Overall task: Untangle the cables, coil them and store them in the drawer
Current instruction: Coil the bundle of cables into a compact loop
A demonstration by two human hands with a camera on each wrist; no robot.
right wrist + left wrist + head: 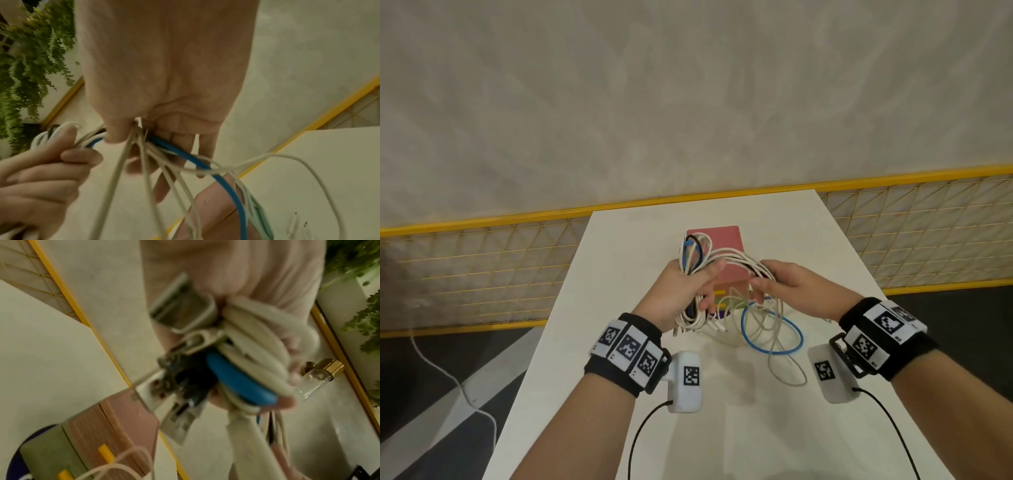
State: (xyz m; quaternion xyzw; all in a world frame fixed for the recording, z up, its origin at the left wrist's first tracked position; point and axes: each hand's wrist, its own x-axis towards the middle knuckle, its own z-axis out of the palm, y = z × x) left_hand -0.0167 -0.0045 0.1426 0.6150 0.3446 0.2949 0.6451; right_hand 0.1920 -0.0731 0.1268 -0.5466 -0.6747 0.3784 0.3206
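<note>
My left hand [685, 286] grips a bunch of white, blue and black cables [697, 253] above the table, in front of the pink drawer box [726, 240]. In the left wrist view the fingers [287, 344] wrap the white and blue strands [236, 378], and blurred USB plugs [185, 309] stick out. White strands [736, 257] run across to my right hand [787, 284], which pinches them between thumb and fingers. Below that right hand [164, 73], a blue cable [226, 183] and several white ones hang down. A blue loop [774, 352] and loose white loops lie on the table.
The white table [722, 438] is narrow, with its edges close on both sides. A yellow-framed mesh fence [482, 260] runs behind it. Dark floor with a white cord [448, 373] lies to the left. The box's coloured drawer fronts [51, 456] face me.
</note>
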